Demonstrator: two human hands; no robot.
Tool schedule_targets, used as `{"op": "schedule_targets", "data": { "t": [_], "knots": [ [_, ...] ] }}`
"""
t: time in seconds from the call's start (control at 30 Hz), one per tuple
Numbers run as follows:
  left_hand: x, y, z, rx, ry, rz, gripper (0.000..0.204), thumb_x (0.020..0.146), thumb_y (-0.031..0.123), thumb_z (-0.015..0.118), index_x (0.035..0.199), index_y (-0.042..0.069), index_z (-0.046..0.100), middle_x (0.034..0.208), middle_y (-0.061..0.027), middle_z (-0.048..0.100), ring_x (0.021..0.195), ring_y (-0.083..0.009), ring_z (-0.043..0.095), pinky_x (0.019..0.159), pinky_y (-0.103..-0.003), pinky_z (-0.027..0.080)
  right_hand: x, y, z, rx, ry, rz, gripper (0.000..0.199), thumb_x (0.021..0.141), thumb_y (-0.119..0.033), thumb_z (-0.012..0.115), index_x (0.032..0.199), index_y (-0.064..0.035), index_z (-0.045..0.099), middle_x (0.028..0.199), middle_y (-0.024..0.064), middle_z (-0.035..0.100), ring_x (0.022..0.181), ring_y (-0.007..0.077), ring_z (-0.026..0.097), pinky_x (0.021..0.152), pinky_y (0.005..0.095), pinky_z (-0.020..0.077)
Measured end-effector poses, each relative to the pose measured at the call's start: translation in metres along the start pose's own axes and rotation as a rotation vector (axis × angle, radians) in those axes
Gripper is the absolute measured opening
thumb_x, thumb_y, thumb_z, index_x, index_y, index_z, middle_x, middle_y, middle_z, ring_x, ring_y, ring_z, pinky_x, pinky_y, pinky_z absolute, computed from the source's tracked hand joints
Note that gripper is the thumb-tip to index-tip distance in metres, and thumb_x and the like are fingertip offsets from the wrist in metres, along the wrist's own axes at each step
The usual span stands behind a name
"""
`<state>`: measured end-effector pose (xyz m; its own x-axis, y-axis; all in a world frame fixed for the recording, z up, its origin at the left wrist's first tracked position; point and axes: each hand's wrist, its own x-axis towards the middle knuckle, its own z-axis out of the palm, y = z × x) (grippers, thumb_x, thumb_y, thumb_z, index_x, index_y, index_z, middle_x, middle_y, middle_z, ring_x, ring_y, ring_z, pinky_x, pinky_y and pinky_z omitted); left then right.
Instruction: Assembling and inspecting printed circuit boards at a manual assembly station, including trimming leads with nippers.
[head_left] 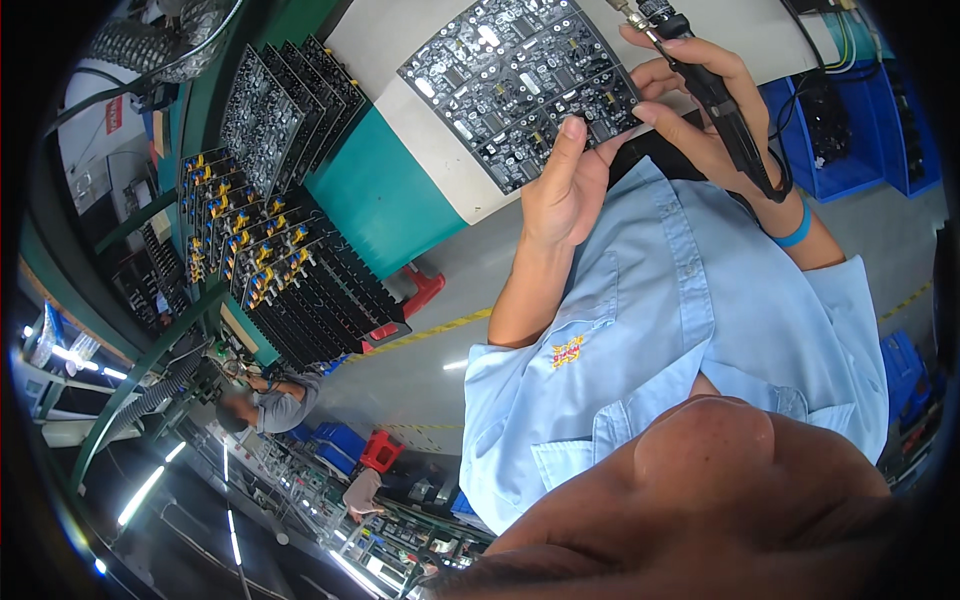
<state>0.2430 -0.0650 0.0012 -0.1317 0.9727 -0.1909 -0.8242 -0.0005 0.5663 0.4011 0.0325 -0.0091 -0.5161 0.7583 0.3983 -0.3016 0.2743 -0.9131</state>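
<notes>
A dark circuit board panel [515, 85], divided into several sections packed with small components, lies tilted over the pale bench surface. My left hand [570, 180] grips its near edge, thumb on the top face and fingers mostly hidden underneath. In my right hand [725, 105] is a slim black corded tool [715, 100] with a metal front end; its tip runs out of view at the top. The fingers of that hand wrap round the tool close to the panel's right edge. A blue band [795, 228] circles my right wrist.
Several upright circuit boards [265, 115] stand at left, beside rows of boards with yellow parts [245, 225] in black racks [325, 300]. A green mat [375, 190] borders the pale sheet [430, 150]. Blue bins [840, 180] are at right. Another person [270, 405] works farther off.
</notes>
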Motion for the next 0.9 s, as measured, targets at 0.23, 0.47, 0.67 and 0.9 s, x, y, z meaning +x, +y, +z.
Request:
{"op": "schedule_targets", "data": {
  "t": [0.23, 0.47, 0.67, 0.9],
  "knots": [
    [-0.007, 0.0, -0.027, 0.013, -0.197, 0.021, 0.051, 0.096, 0.001, 0.055, 0.146, 0.004, 0.045, 0.139, -0.0141, 0.06, 0.124, -0.0299, 0.059, 0.11, -0.048, 0.045, -0.003, 0.008, 0.017, 0.099, 0.056, -0.003, 0.066, 0.086, 0.016, 0.065, 0.141, -0.0092, 0.037, 0.15, 0.0343, 0.041, 0.107, 0.0279, 0.066, 0.086, 0.0316, 0.0574],
    [-0.012, 0.005, -0.031, -0.034, -0.148, -0.016, 0.048, 0.097, -0.005, 0.054, 0.144, 0.002, 0.048, 0.137, -0.0144, 0.06, 0.126, -0.0297, 0.057, 0.111, -0.047, 0.045, -0.004, 0.012, 0.023, 0.068, 0.039, 0.009, 0.069, 0.087, 0.016, 0.064, 0.142, -0.0119, 0.035, 0.151, 0.0359, 0.037, 0.109, 0.0294, 0.065, 0.087, 0.0321, 0.0573],
    [-0.013, 0.005, -0.032, -0.049, -0.114, -0.01, 0.049, 0.097, -0.005, 0.053, 0.145, 0.002, 0.048, 0.137, -0.0145, 0.06, 0.125, -0.0298, 0.058, 0.109, -0.046, 0.046, -0.006, 0.026, 0.025, 0.074, 0.012, -0.034, 0.07, 0.087, 0.017, 0.064, 0.142, -0.0132, 0.034, 0.151, 0.0369, 0.037, 0.109, 0.0302, 0.065, 0.086, 0.033, 0.0572],
    [-0.017, 0.001, -0.038, -0.009, -0.127, 0.019, 0.049, 0.097, -0.005, 0.053, 0.145, 0.003, 0.047, 0.138, -0.015, 0.06, 0.125, -0.0294, 0.058, 0.107, -0.046, 0.048, -0.013, 0.037, 0.024, 0.107, -0.014, -0.087, 0.07, 0.087, 0.017, 0.063, 0.142, -0.0141, 0.034, 0.15, 0.0378, 0.036, 0.109, 0.0309, 0.065, 0.087, 0.0342, 0.0571]
  ]
}}
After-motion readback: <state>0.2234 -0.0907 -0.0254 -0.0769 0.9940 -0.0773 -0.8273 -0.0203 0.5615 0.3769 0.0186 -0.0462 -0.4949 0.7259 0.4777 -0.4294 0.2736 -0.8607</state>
